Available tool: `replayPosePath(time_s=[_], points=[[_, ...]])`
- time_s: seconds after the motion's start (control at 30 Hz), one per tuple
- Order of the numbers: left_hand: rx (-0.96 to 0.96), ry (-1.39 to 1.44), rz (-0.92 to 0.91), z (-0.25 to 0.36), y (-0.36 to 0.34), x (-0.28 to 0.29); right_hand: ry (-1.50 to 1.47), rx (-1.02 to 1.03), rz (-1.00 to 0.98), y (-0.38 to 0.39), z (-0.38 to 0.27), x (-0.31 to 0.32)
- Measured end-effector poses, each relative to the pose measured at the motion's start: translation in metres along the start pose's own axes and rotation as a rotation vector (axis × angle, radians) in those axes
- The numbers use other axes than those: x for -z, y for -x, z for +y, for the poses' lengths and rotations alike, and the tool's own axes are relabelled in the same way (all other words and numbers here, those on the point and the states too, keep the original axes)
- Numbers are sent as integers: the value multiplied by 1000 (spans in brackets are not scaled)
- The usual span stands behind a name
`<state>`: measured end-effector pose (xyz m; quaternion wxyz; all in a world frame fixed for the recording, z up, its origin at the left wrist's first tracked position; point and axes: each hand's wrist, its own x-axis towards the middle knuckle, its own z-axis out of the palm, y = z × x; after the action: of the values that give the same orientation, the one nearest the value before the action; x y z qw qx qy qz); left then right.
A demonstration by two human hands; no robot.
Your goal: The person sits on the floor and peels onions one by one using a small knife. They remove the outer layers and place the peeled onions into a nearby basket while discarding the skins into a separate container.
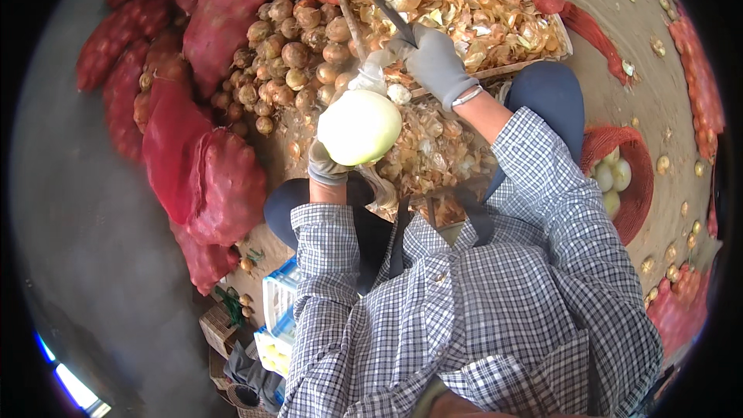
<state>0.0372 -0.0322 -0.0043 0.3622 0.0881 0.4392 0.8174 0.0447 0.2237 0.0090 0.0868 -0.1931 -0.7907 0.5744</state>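
Observation:
My gloved left hand (328, 164) grips a large, pale peeled onion (361, 125) in the middle of the view. My gloved right hand (436, 63) is closed on a dark knife (395, 19), raised above and to the right of the onion over the near edge of a crate of papery skins (457, 1). A white, translucent scrap (368, 70) is just behind the onion. Loose skins (433, 151) lie below the right hand between my knees, and a pile of unpeeled onions (294, 54) lies beyond my left hand.
Full red mesh sacks (209, 31) line the left and back, with more (693, 85) at the right edge. A red mesh bag (638, 178) of peeled onions sits beside my right knee. Blue-and-white crates (277, 302) stand lower left. Scattered onions (662, 162) dot the floor at right.

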Motion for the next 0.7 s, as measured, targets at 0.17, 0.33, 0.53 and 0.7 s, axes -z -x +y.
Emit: replayPosePath(time_s=[0.17, 0.33, 0.53, 0.7], points=[[-270, 252, 70, 4, 50, -8, 137, -222, -14, -12, -6, 8], [-357, 576, -169, 55, 157, -23, 6, -105, 27, -35, 45, 4], [-464, 275, 287, 55, 266, -28, -181, -228, -210, -29, 63, -38], [-514, 12, 908, 16, 421, -48, -546, -582, 22, -30, 62, -48]])
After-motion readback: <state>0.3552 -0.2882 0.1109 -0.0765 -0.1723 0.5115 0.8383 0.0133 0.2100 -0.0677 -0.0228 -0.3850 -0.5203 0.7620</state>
